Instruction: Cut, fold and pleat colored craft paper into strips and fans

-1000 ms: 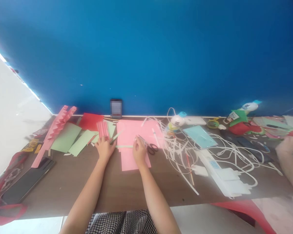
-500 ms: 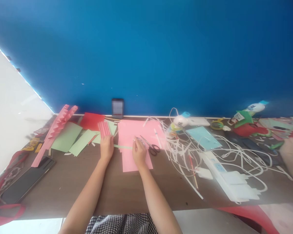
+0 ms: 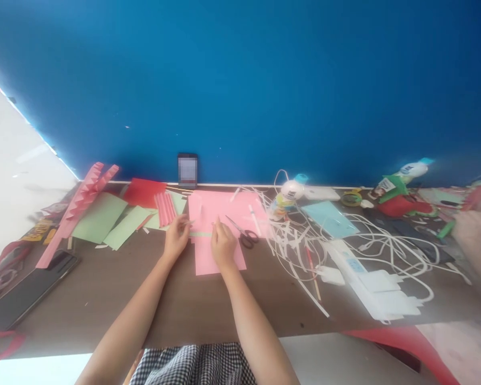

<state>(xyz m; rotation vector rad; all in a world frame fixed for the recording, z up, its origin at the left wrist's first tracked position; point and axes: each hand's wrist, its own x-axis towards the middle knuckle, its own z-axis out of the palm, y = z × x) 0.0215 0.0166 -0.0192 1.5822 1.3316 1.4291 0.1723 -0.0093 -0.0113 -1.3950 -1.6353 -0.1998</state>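
My left hand (image 3: 177, 236) hovers by the left edge of the pink paper, its curled fingers a little apart and nothing plainly visible in them. Just beyond it lies a pleated pink paper (image 3: 165, 209), apart from the hand. Over the pink sheets (image 3: 220, 206), my right hand (image 3: 223, 245) is closed in a pinch; whatever is at its fingertips is too small to make out. A thin green paper strip (image 3: 201, 234) runs between the hands, its right end hidden by the right hand. Scissors (image 3: 246, 237) with dark handles lie to the right of that hand.
Green sheets (image 3: 100, 218), a red sheet (image 3: 145, 192) and a long folded pink piece (image 3: 72, 208) lie left, near a phone (image 3: 28, 291). Rightward are a glue bottle (image 3: 287, 197), tangled white strips and cables, a power strip (image 3: 355, 272), and another person's hand (image 3: 471, 227).
My left hand has come off the pleated pink paper and moved slightly toward the green strip. My right hand stays pinched over the pink sheets. The view has shifted slightly.
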